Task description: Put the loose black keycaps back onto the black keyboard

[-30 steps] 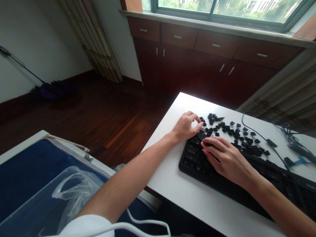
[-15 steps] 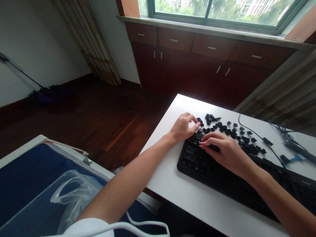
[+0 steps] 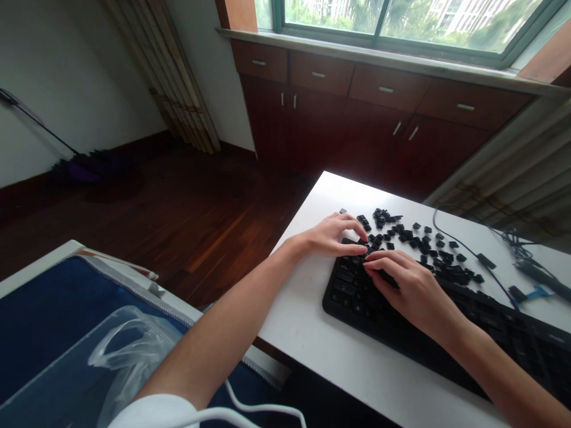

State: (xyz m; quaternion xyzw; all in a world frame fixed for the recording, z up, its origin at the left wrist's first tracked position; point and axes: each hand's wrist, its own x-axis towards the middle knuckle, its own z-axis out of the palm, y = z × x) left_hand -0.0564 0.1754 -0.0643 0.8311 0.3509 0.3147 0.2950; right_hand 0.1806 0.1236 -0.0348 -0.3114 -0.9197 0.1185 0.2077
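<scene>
A black keyboard (image 3: 352,291) lies at a slant on the white table, with some of its keys in place at the near left. Over its upper left corner is my left hand (image 3: 336,236), thumb and forefinger apart, the tips close to my right hand's. My right hand (image 3: 408,276) rests above the keyboard's left part, thumb and fingers pinched together at the keys. Whatever is between those fingertips is too small and covered to make out. Many loose black keycaps (image 3: 405,235) are scattered behind the keyboard. One lone keycap (image 3: 342,211) sits beyond my left hand.
A cable (image 3: 464,241) and a dark tool with a blue part (image 3: 537,292) lie at the table's (image 3: 303,333) right. To the left, a clear plastic bag (image 3: 134,345) lies on a blue surface (image 3: 44,309). A white cord (image 3: 267,409) runs below my left arm.
My left hand has opened its thumb-and-finger curl and shifted right, towards my right hand's fingertips. My right hand stays pinched at nearly the same spot. The camera view has shifted slightly.
</scene>
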